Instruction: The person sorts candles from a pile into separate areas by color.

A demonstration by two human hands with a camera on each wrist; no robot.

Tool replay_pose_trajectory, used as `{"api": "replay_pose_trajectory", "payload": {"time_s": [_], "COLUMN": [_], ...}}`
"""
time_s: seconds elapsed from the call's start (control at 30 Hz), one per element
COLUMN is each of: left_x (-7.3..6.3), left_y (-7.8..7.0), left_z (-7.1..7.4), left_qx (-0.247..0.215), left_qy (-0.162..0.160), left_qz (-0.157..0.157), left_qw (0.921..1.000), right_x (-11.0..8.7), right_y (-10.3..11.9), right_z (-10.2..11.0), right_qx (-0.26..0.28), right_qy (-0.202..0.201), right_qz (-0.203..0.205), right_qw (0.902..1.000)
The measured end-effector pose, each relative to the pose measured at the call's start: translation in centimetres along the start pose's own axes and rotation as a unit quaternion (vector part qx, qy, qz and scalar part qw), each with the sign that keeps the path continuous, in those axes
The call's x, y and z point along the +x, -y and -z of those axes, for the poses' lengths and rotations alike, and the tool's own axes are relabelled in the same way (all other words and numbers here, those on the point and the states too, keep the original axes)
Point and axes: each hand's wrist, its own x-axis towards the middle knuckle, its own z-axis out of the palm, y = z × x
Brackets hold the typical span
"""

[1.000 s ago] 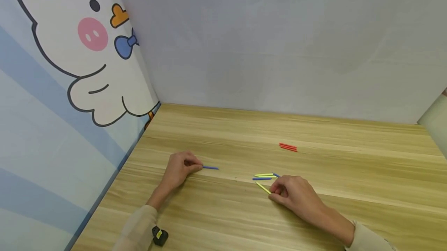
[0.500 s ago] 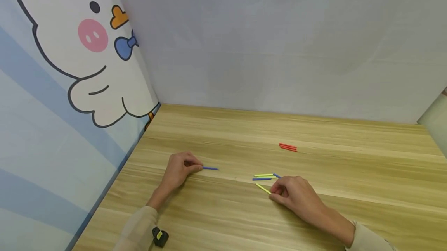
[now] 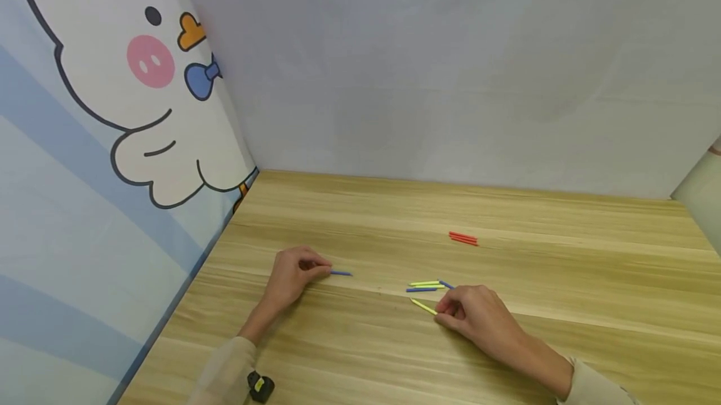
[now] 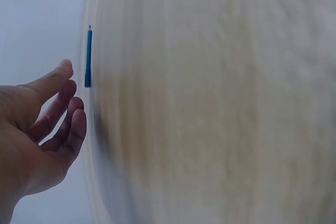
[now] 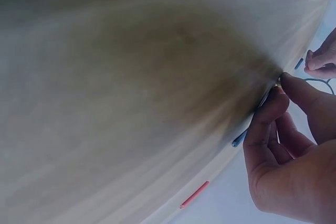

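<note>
The right hand [image 3: 479, 317] pinches one end of a yellow stick [image 3: 424, 307], low over or on the counter [image 3: 349, 348]; its long axis slants, free end pointing left and away. The left hand [image 3: 290, 280], fingers relaxed and parted, is nearest a blue stick [image 3: 341, 273] lying nearly crosswise. This difference in axis appears the governing relation.

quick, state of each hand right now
Left hand: open, holding nothing, near one end of a thin straight blue stick.
Right hand: closed, pinching a thin straight yellow stick.
</note>
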Motion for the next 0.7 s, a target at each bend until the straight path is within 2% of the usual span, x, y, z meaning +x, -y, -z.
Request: {"api": "replay_pose_trajectory", "payload": {"time_s": [0.37, 0.7], "left_x": [-0.1, 0.0], "left_y": [-1.5, -3.7], "left_z": [-0.8, -1.9], "left_qx": [-0.025, -0.043], "left_qy": [-0.001, 0.007], "left_qz": [0.000, -0.004], "left_qw": [0.9997, 0.9990], "right_x": [-0.2, -0.3], "right_y": [0.1, 0.2], "right_z": [0.1, 0.2], "right_qx": [0.007, 0.002], "right_qy": [0.005, 0.001], "right_qz": [-0.005, -0.004], "right_qw": [0.9999, 1.0000]}}
